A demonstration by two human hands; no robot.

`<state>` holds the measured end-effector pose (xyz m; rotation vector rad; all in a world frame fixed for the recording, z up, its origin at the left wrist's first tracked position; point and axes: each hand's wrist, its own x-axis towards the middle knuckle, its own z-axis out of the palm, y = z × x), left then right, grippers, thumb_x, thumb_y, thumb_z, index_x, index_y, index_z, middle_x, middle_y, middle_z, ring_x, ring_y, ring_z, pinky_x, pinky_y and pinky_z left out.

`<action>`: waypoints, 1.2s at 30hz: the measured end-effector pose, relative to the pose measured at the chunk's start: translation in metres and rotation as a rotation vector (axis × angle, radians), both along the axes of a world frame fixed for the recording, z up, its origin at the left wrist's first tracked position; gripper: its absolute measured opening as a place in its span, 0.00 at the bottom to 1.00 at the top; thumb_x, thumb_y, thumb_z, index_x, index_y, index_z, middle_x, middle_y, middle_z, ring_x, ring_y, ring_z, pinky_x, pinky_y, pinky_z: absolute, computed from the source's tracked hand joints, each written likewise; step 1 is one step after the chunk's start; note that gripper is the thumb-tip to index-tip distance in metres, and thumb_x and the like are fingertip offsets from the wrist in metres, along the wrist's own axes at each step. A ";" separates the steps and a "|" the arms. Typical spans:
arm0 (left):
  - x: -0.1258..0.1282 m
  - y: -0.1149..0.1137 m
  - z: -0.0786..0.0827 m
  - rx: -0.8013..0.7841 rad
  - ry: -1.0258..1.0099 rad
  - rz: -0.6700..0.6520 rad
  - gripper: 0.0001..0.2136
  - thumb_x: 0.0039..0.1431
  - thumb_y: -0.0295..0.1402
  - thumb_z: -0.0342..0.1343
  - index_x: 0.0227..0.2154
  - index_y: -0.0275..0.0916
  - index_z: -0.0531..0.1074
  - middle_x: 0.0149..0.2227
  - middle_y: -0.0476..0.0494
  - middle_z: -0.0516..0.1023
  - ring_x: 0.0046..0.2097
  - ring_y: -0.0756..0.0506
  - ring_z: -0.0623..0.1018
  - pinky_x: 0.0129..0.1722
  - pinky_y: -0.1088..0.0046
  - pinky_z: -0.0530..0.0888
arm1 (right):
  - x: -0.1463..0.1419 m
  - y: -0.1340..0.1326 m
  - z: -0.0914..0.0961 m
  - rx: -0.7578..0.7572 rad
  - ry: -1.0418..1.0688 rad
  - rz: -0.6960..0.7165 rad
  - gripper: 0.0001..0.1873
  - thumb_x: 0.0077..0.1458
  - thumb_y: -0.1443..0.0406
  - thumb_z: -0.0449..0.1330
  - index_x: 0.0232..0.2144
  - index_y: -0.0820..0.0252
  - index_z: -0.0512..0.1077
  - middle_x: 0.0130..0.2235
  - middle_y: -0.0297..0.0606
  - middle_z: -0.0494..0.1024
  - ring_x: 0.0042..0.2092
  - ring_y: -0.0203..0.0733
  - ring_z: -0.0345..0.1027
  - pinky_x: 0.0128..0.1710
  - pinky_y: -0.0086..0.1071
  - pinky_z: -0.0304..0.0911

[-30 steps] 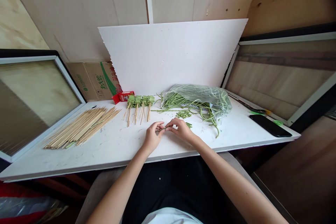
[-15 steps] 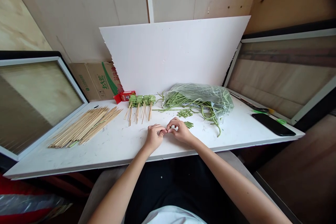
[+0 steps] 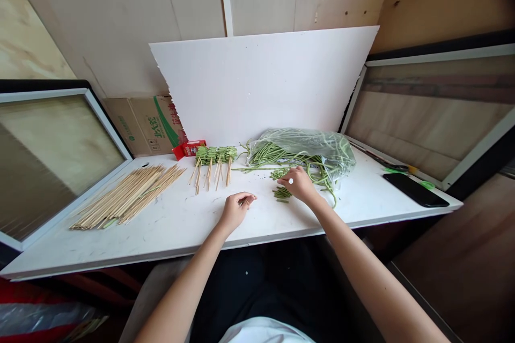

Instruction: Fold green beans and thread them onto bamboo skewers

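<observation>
My left hand (image 3: 236,210) is held over the front middle of the white table, thumb and fingers pinched together. Anything between those fingertips is too small to make out. To its right, my right hand (image 3: 300,184) hovers at the cut green bean pieces, fingers curled and pressed together, a bright white spot showing by the fingertips. What it grips, if anything, is hidden. A small row of cut bean pieces (image 3: 282,193) lies just below its fingers, and another little pile (image 3: 277,174) sits behind, partly covered by the hand.
A clear plastic bag (image 3: 341,153) spills long green beans (image 3: 267,153) at the back. Bean-loaded skewers (image 3: 216,155) lie left of it, beside a red box (image 3: 193,148). Bare bamboo skewers (image 3: 129,195) are heaped at left. A black phone (image 3: 415,189) lies at right.
My right hand has left my left hand's fingertips and moved right and slightly back to the cut bean pieces. My left hand has stayed nearly in place, still pinched.
</observation>
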<state>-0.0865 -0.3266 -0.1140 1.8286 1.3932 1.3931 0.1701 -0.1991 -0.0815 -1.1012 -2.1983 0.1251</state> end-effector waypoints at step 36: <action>-0.002 0.002 0.001 0.084 -0.087 0.082 0.11 0.66 0.42 0.64 0.38 0.38 0.82 0.40 0.38 0.85 0.43 0.43 0.83 0.41 0.69 0.78 | -0.065 -0.060 -0.002 -0.367 0.255 0.481 0.09 0.62 0.59 0.68 0.38 0.56 0.85 0.36 0.39 0.87 0.36 0.43 0.79 0.38 0.33 0.69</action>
